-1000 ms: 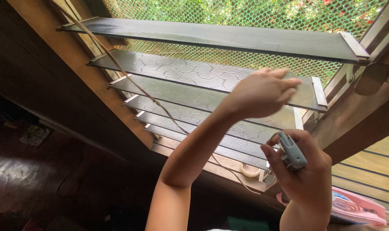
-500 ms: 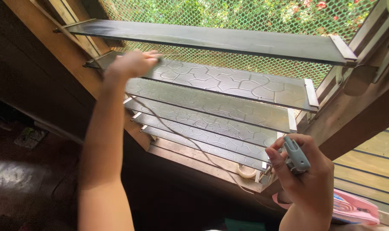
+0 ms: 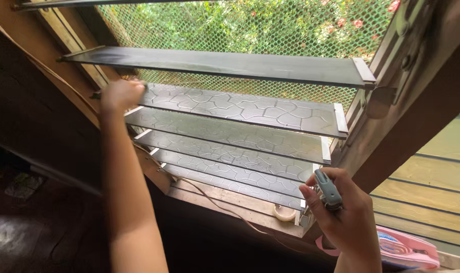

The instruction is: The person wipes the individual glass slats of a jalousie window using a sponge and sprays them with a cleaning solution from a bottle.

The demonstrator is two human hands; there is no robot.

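My left hand [image 3: 121,95] is closed at the left end of a patterned glass louvre slat [image 3: 240,108], pressing on it; it is blurred, and a bit of greyish cloth shows at its fingertips. Lower right, my right hand [image 3: 344,217] grips a grey-blue spray handle [image 3: 328,189], held upright in front of the right ends of the lowest slats. Several more patterned slats [image 3: 225,151] lie stepped below the one I touch. A plain dark slat [image 3: 215,63] sits above it.
Green mesh [image 3: 240,20] covers the window, with foliage behind it. A thin cord [image 3: 215,207] runs along the wooden sill, where a small round beige object [image 3: 283,212] rests. A dark wooden post [image 3: 407,126] stands at right, and a pink object [image 3: 407,250] lies bottom right.
My left hand has swept along the slat from its right end to its far left end. The view has tilted upward slightly. My right hand has kept its hold on the spray handle.
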